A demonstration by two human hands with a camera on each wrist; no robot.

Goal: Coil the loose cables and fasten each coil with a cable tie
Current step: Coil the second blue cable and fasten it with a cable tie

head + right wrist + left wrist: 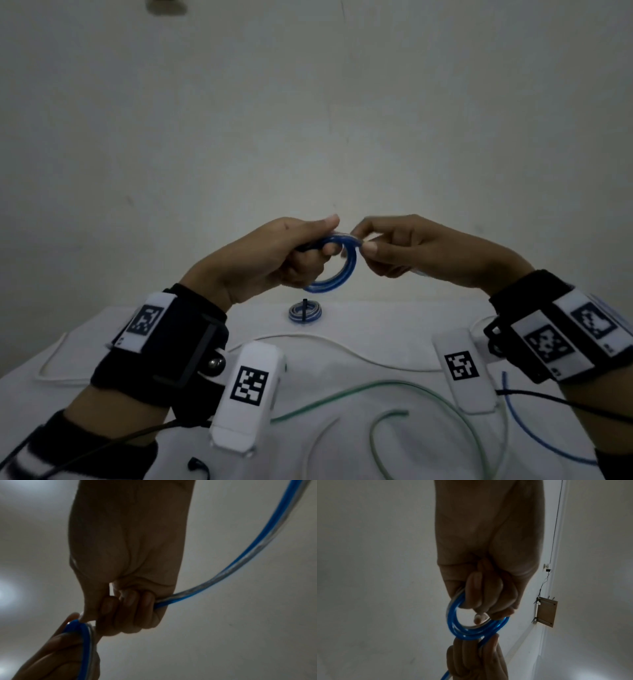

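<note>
The blue cable coil (337, 263) is a small ring of several glossy, translucent turns, blue with a clear silvery stripe along it. It is being held up in the air above the desk (376, 318), between the two hands. The left hand (274, 255) is curling its fingers through and around one side of the ring, thumb lying on top; in the left wrist view the fingers (477, 595) are hooking inside the loop. The right hand (418, 250) is pinching the opposite side of the ring with thumb and fingertips, its other fingers curled around the loose tail (243, 555), which is sweeping out of the fist in a long smooth arc.

On the desk just below and beyond the hands, a finished coil (305, 312) of the same blue-and-clear cable is lying flat, bound by a dark cable tie (304, 308) standing up across it.

The desk is covered with a plain white cloth. A white cable (342, 346) is snaking loosely across it, a green cable (428, 394) is curving nearer the person, and a thin blue cable (527, 428) is lying at the right. Both wrists are wearing dark straps carrying white blocks with black square markers. Behind the desk a bare, dull off-white wall (308, 120) is filling the dim view.
</note>
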